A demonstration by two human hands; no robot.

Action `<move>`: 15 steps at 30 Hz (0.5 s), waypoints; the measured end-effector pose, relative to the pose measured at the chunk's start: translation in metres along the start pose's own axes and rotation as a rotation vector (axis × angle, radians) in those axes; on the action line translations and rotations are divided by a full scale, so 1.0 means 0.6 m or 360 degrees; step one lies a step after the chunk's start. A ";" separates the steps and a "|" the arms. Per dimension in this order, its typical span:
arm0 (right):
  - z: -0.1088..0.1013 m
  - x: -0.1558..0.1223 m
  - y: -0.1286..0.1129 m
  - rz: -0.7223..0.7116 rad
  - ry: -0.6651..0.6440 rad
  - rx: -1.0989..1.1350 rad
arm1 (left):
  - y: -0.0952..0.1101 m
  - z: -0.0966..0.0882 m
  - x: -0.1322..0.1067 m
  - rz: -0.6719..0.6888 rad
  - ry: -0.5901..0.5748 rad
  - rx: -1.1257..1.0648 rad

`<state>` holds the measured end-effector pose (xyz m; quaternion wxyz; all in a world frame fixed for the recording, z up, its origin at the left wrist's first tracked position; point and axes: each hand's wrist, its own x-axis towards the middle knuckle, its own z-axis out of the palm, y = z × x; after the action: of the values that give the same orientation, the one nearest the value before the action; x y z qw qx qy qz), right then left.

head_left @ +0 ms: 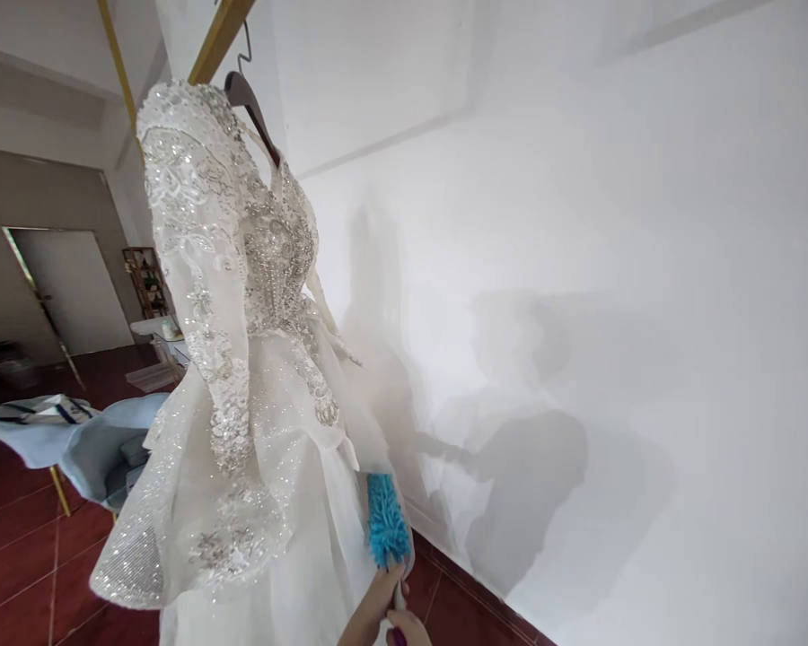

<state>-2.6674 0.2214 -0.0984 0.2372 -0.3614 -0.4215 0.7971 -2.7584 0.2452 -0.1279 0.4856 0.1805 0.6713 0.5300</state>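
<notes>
Duster (386, 520) handle hidden in hand (385, 615), cut off below, beside gown (242, 431)

Blue fluffy duster (386, 520) standing roughly upright, head pressing against skirt side of white beaded gown (242, 404), low near wall edge. Handle mostly hidden, going down into hand at bottom. Gown hanging from dark hanger (252, 108), facing right, long lace sleeves drooping, sequined bodice glittering, peplum flaring over full skirt, hem running out of view.
</notes>
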 end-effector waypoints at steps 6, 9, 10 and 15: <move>0.028 -0.020 -0.084 -0.0241 -0.0085 0.0007 | 0.143 0.017 -0.038 0.0410 -0.0107 -0.0093; 0.040 -0.057 -0.124 -0.0392 -0.0081 -0.0060 | 0.202 0.023 -0.088 0.0607 -0.0236 -0.0011; 0.042 -0.067 -0.133 -0.0424 -0.0057 -0.0084 | 0.215 0.024 -0.102 0.0624 -0.0256 0.0011; 0.043 -0.075 -0.130 -0.0468 -0.0005 -0.0156 | 0.228 0.025 -0.129 0.0594 -0.0282 0.0021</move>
<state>-2.6533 0.2195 -0.0058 0.3328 -0.3058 -0.5086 0.7328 -2.7472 0.2456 0.0293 0.4350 0.3510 0.5843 0.5884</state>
